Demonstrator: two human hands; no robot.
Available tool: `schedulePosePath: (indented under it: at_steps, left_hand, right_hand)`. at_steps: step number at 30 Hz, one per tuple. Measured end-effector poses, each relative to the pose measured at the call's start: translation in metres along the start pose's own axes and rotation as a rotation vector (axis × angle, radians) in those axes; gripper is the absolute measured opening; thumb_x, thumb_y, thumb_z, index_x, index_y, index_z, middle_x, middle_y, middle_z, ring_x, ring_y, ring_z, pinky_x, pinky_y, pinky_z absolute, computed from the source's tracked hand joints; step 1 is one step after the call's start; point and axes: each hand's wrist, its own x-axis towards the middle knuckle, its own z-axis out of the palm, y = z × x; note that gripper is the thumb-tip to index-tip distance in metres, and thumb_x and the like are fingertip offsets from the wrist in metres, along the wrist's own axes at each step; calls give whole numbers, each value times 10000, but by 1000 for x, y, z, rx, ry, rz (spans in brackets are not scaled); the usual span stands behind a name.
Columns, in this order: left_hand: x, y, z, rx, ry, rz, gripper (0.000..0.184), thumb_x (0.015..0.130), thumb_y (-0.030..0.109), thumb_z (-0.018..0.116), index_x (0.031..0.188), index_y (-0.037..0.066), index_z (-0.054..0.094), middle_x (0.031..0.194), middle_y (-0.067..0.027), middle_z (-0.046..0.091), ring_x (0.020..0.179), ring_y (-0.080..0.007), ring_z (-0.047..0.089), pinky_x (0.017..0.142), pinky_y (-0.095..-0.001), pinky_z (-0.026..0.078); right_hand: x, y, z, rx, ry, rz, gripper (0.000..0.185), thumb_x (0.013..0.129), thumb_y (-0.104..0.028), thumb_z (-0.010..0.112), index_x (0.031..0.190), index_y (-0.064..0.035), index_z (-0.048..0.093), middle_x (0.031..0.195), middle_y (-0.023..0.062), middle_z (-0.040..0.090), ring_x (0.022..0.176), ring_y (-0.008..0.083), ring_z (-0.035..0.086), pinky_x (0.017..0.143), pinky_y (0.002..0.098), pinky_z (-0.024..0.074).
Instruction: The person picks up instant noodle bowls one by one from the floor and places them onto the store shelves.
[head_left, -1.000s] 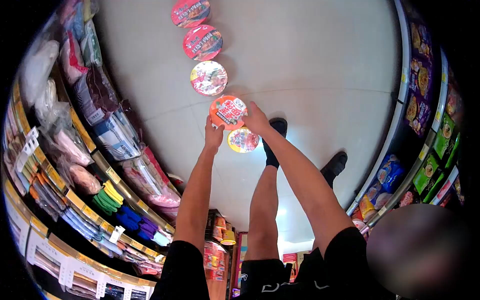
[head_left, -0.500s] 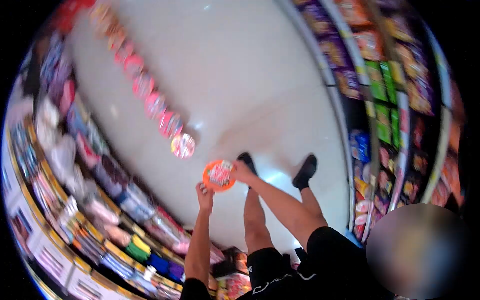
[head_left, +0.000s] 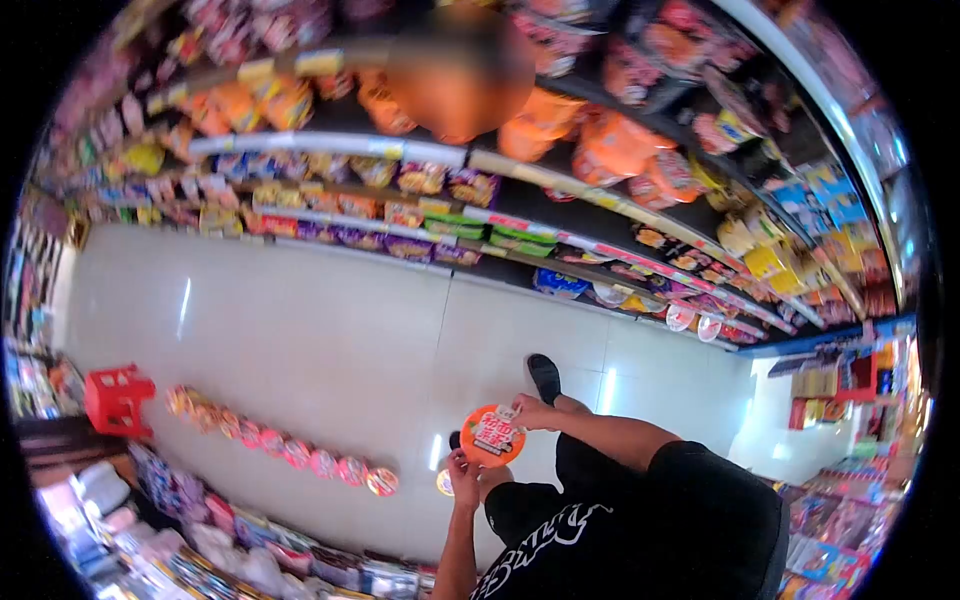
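Between my two hands is an orange round noodle tub with red and white print on its lid, held above the floor. My left hand grips its lower left edge. On the upper right edge, my right hand is closed with the fingers pressed on the rim. Behind my left hand, a yellow-rimmed tub is partly hidden. A row of several round tubs runs across the floor to the left, with a red and white one at its near end.
A red plastic stool stands beyond the row's far end. Long shelves of packaged food line one side of the tiled floor. Packed cloth goods lie along the other side. My feet in black shoes are beside the tub.
The view has swung round toward the food shelves, and the stool has come into sight. The orange tub, low beside the row at first, is now lifted nearer my body, still in both hands.
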Motion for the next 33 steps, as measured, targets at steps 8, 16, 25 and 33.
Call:
schedulePosePath:
  at_steps: [8, 16, 25, 33]
  left_hand:
    - [15, 86, 198, 327, -410, 128, 483, 826, 43, 577, 1262, 89, 375, 949, -72, 516, 844, -146, 527, 728, -286, 487]
    - [18, 147, 399, 501, -708, 328, 486, 829, 39, 570, 1280, 69, 391, 1004, -72, 504, 886, -147, 522, 774, -287, 485]
    - [44, 174, 551, 353, -789, 443, 428, 857, 38, 549, 1263, 17, 416, 1126, -72, 518, 1010, -150, 506, 867, -272, 429]
    - [66, 190, 607, 273, -787, 573, 410, 868, 77, 549, 1252, 18, 420, 1199, -80, 476, 1035, -179, 484, 858, -305, 423]
  right_hand:
    - [-95, 38, -154, 497, 232, -101, 441, 691, -165, 744, 1060, -38, 538, 866, 48, 596, 732, 127, 562, 583, 271, 486]
    - [-173, 44, -287, 830, 676, -438, 299, 711, -53, 698, 977, -12, 568, 780, 31, 607, 653, 102, 571, 567, 253, 476]
    - [-174, 40, -420, 997, 903, -768, 418, 749, -95, 695, 1124, -30, 522, 974, 40, 609, 865, 111, 566, 742, 274, 488]
    - [-183, 19, -473, 993, 889, -856, 518, 756, -163, 695, 1207, -27, 480, 1056, 54, 603, 944, 131, 556, 837, 288, 456]
